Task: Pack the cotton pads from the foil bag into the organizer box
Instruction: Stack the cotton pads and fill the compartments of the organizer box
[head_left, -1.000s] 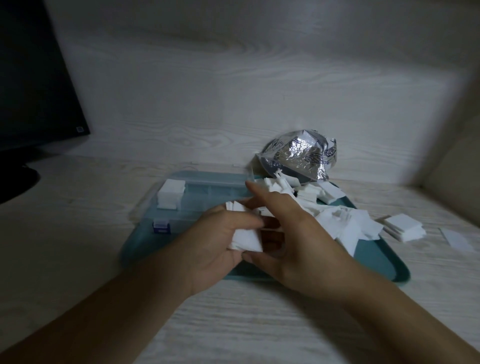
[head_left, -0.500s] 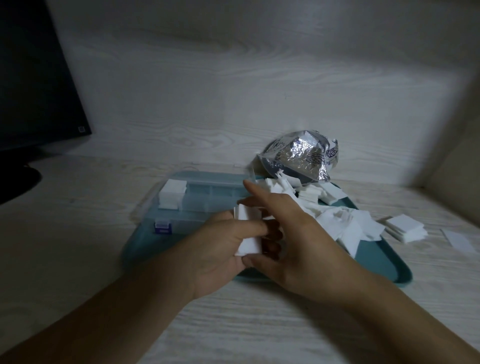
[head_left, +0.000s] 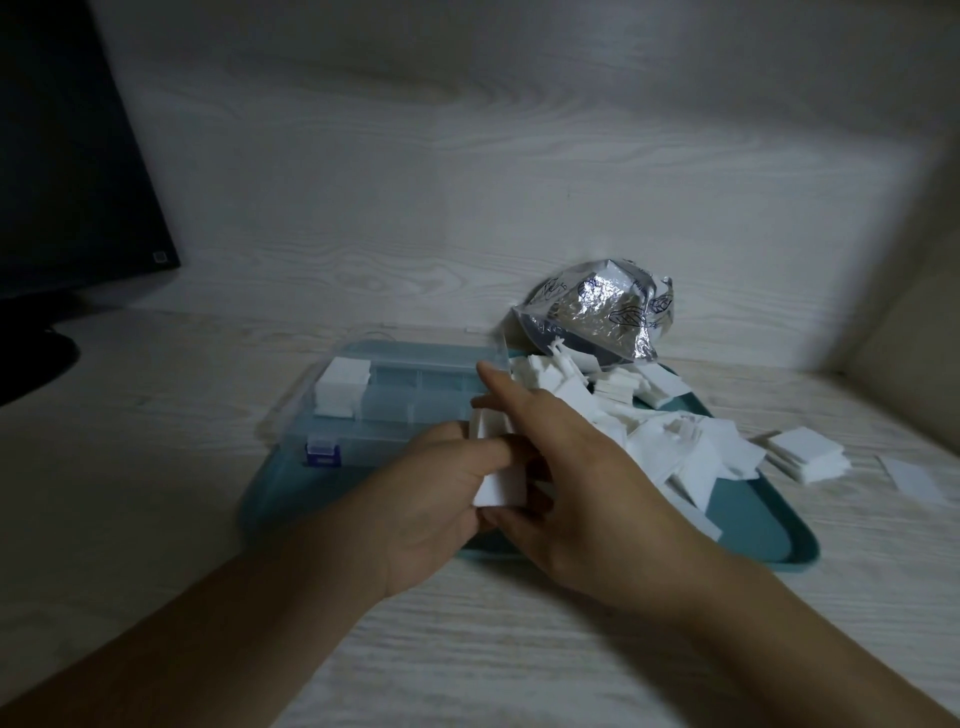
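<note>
A small stack of cotton pads (head_left: 498, 467) was held pinched between the left hand (head_left: 436, 499) and right hand (head_left: 566, 488), above the tray's (head_left: 769, 540) front edge. Edges were best squared before insertion into an empty compartment of the organizer box (head_left: 405, 400), at the tray's rear-left corner.

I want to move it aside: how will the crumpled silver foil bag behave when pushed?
The crumpled silver foil bag looks thin and mostly emptied, so it is probably very light and will slide or topple. Its creases suggest that it deforms instead of staying stiff. It may drag the loose white cotton pads.
</note>
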